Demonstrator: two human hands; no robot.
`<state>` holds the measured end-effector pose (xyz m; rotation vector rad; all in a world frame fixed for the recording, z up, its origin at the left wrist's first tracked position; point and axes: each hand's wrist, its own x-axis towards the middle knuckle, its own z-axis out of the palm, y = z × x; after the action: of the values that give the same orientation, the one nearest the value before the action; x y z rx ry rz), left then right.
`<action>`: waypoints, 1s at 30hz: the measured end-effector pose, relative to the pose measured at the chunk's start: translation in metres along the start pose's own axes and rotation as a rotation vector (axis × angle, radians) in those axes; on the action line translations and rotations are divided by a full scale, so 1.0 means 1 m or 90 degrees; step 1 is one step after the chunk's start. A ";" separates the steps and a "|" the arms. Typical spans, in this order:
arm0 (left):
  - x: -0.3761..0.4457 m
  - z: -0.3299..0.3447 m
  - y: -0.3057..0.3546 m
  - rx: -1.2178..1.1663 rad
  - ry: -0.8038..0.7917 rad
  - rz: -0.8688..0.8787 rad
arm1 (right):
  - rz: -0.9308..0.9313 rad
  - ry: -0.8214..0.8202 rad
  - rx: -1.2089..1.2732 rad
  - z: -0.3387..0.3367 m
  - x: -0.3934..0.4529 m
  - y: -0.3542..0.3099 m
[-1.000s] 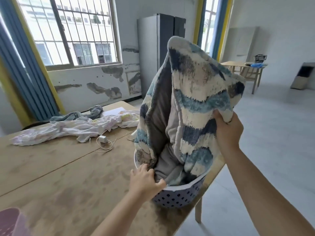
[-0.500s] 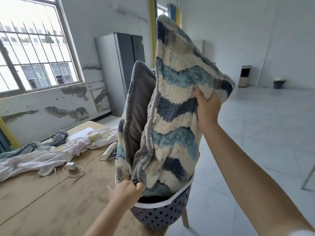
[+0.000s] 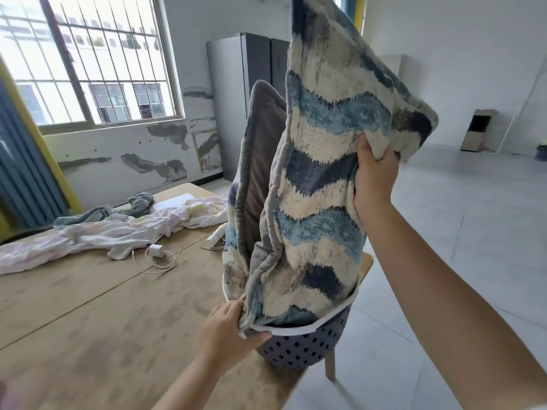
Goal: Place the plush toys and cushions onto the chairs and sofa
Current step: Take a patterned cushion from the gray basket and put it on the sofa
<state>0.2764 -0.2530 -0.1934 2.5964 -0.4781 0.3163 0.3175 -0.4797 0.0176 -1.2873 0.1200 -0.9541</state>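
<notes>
The cushion (image 3: 322, 184) rides higher than half a second ago, its top now past the frame's upper edge, bottom end still tucked in the basket (image 3: 302, 347) at the table (image 3: 88, 306) corner. Right hand (image 3: 373, 176) is raised, arm stretched forward, fingers (image 3: 384, 156) pinching the cushion's right edge. Left hand (image 3: 228, 329) sits low at the basket rim, fingers closed on the cushion's lower hem. A second cushion (image 3: 257, 173) stands upright just behind.
</notes>
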 end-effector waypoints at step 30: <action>-0.019 -0.079 -0.047 -0.144 0.051 -0.265 | 0.038 0.004 0.207 0.075 -0.015 -0.031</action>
<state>0.2664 -0.1695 -0.1505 2.3765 0.0569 0.2082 0.3336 -0.4125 0.0623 -0.9763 0.0075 -0.8857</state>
